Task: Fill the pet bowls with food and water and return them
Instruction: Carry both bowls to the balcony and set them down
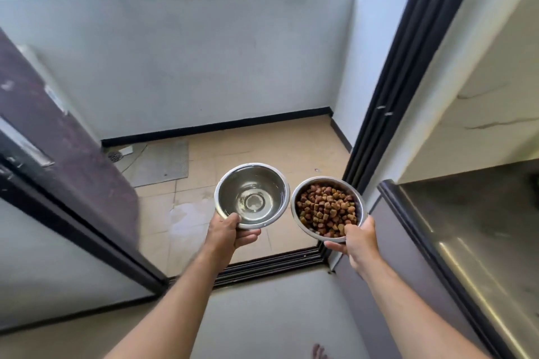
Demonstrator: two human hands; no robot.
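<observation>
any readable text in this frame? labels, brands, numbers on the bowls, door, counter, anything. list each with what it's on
No readable text in this view.
Round steel bowl of water, gripped by the left hand: no marking visible.
Round steel bowl of brown kibble, gripped by the right hand: no marking visible.
Dark brown open door: pale patches, perhaps stickers, too blurred to read.
Small white object by the floor drain: too small to read.
</observation>
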